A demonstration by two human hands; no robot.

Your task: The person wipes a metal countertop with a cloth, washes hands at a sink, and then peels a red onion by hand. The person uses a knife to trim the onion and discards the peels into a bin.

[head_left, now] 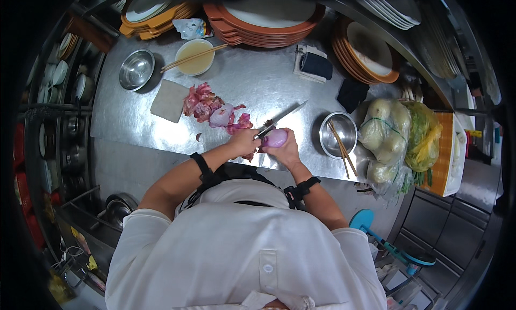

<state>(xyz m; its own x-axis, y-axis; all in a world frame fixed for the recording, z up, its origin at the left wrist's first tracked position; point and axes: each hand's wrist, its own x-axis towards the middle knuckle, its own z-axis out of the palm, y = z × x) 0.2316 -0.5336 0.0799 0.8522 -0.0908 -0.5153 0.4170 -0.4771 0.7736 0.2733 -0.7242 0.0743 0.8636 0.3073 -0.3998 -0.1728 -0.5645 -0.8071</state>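
Observation:
My left hand (pixel 243 143) grips a knife (pixel 287 114) by its handle end; the blade points up and to the right, just above the onion. In my right hand (pixel 287 149) is a peeled purple onion (pixel 275 138), held close to the left hand. Red onion skins (pixel 202 102) lie in a loose heap up and left of my hands, with a larger pale purple piece (pixel 221 115) among them. More skins lie partly hidden beneath my left hand. A small skin scrap (pixel 198 137) rests apart on the metal table (pixel 133 124).
Around the table stand a steel bowl (pixel 137 70), a bowl of yellowish liquid (pixel 196 56) with chopsticks across it, a bowl with chopsticks (pixel 338 135), a grey cloth (pixel 169 100), a folded dark cloth (pixel 316 65), stacked plates (pixel 264 31) and bagged pale vegetables (pixel 385 128).

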